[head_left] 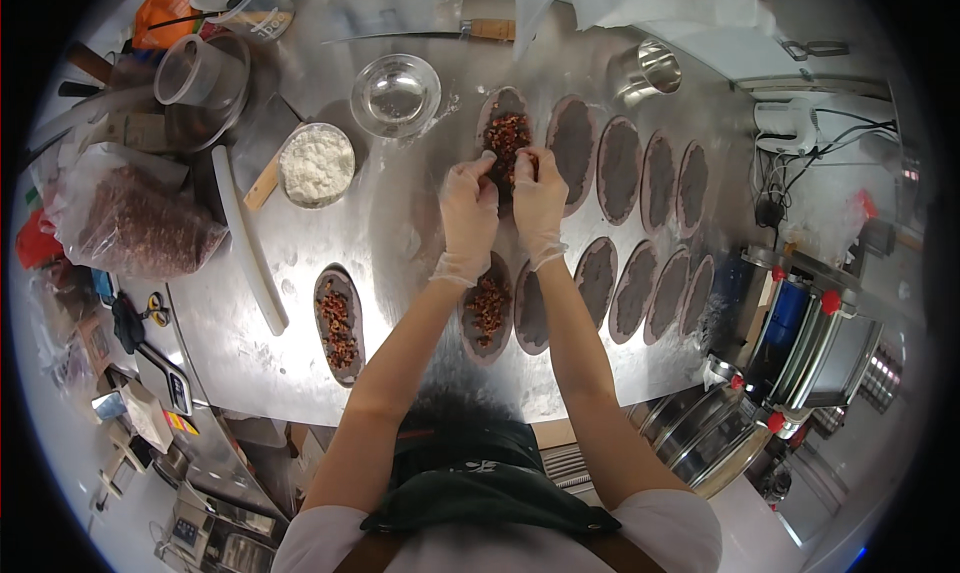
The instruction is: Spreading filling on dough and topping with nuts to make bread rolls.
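My left hand (470, 210) and my right hand (541, 201), both in clear gloves, meet over a flat oval of dough (505, 98) at the far middle of the table. Reddish-brown chopped filling (506, 131) covers that oval. The fingers of both hands are curled and pinched at the filling's near part; what lies between the fingertips is hidden. Below my wrists another dough oval (487, 348) carries a strip of filling. A third filled oval (339, 325) lies apart at the near left. Several bare greyish-purple ovals (571, 148) form two rows on the right, one partly behind my right forearm.
On the steel table (250, 373) stand a bowl of white flour (317, 165), a clear glass bowl (396, 95) and a metal cup (657, 68). A white rod (247, 241) lies beside a bag of brown crumbly stuff (145, 223). A roller machine (810, 338) stands at right.
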A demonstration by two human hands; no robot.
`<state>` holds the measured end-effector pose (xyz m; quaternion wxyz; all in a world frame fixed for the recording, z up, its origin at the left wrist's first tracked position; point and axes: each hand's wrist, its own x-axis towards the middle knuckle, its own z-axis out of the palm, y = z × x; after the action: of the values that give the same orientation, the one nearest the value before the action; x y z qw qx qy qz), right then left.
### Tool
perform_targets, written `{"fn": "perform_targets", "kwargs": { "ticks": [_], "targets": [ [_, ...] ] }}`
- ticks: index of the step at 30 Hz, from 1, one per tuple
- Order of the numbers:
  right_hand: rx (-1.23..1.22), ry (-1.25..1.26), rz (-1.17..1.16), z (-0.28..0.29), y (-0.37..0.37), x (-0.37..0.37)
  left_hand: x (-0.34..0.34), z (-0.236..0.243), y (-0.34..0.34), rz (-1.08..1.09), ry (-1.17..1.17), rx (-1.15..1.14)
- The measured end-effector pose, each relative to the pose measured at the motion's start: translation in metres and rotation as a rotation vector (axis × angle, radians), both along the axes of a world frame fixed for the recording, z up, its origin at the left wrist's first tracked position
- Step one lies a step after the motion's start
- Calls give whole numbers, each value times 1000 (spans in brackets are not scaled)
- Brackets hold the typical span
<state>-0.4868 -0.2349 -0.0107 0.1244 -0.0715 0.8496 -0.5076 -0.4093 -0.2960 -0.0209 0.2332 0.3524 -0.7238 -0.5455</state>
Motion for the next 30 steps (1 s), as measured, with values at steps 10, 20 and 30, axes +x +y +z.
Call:
{"fn": "perform_targets", "kwargs": {
  "ticks": [10, 20, 30],
  "targets": [
    [-13, 79, -3, -8, 8, 8, 6, -3, 11, 33, -7, -51],
    [-114, -87, -81, -13, 14, 6, -1, 7, 9, -56, -33, -422],
    [-144, -76, -177, 6, 61, -40, -15, 19, 21, 66, -62, -190]
  ]
}}
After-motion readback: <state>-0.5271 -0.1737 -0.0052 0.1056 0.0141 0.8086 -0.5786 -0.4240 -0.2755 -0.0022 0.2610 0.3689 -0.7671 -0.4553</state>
